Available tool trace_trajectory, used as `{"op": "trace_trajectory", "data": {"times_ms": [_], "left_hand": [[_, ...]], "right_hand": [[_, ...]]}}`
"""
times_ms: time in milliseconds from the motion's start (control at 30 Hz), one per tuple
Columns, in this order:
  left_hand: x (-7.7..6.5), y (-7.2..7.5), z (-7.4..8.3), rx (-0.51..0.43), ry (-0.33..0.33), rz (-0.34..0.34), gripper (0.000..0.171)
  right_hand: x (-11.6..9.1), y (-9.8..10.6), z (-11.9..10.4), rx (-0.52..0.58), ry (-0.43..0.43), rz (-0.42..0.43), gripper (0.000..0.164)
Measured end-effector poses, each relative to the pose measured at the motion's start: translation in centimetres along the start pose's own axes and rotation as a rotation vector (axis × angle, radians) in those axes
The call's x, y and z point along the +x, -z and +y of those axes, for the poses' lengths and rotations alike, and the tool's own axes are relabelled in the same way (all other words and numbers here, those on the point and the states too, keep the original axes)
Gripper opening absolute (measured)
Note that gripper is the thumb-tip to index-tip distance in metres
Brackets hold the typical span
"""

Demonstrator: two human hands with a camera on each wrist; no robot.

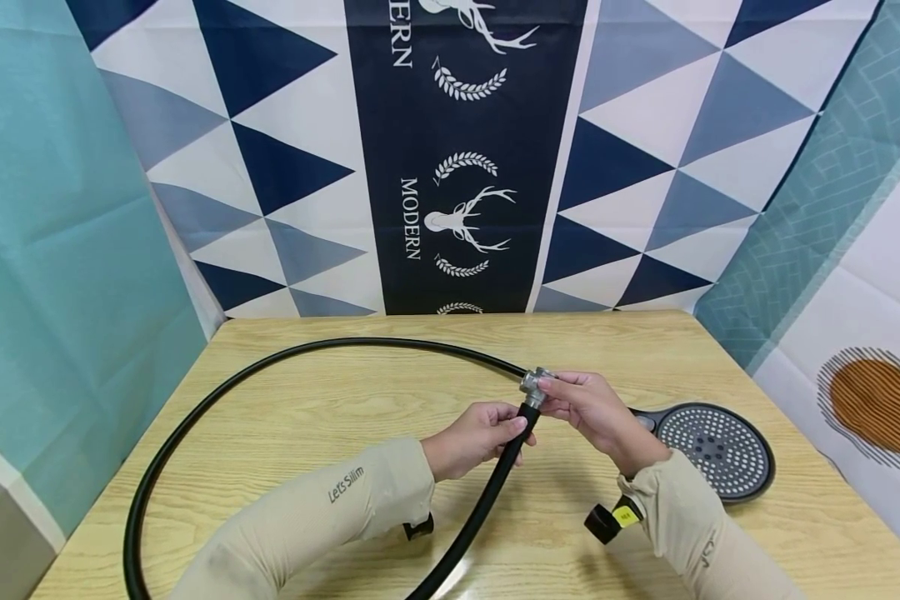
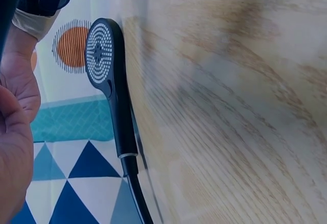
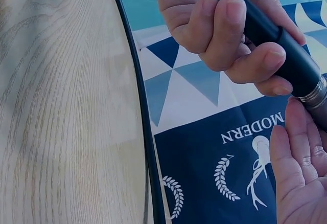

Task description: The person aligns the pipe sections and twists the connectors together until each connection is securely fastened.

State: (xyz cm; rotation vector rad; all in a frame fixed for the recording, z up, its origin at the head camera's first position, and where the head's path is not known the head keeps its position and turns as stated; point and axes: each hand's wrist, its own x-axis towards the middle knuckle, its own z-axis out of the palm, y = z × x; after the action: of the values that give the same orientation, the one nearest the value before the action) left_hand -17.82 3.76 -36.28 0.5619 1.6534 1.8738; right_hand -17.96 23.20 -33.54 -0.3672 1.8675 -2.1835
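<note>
My left hand grips the black hose just below its end, which meets a silver metal fitting. My right hand pinches that fitting between thumb and fingers. In the right wrist view, the fingers of my left hand curl round the thick black hose end, and a ridged metal part shows beyond it. Below it, my right hand has its fingertips at the joint. Whether the joint is threaded tight is not visible.
A dark shower head lies at the right of the wooden table, partly behind my right forearm; its handle joins a black hose in the left wrist view. The hose loops across the table's left side. Patterned cloth hangs behind.
</note>
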Motion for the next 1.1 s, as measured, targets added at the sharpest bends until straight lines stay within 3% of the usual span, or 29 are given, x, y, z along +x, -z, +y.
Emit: {"op": "trace_trajectory", "data": {"times_ms": [200,333,700,933,1100], "left_hand": [[-0.12,0.62,0.19,-0.097,0.018,-0.071,0.032],[-0.09,0.91,0.21,-0.093,0.016,-0.092,0.033],[0.36,0.43,0.18,0.006,-0.041,-0.010,0.028],[0.40,0.32,0.21,-0.005,-0.055,0.022,0.028],[0.17,0.39,0.20,-0.062,-0.048,0.000,0.031]], "right_hand": [[0.24,-0.11,0.03,-0.021,-0.024,0.028,0.022],[0.33,-0.21,-0.03,-0.028,-0.025,0.028,0.021],[0.24,-0.13,-0.22,-0.020,-0.011,0.029,0.023],[0.45,-0.22,-0.25,-0.015,-0.008,0.046,0.021],[0.53,-0.32,-0.17,-0.003,-0.007,0.058,0.023]]}}
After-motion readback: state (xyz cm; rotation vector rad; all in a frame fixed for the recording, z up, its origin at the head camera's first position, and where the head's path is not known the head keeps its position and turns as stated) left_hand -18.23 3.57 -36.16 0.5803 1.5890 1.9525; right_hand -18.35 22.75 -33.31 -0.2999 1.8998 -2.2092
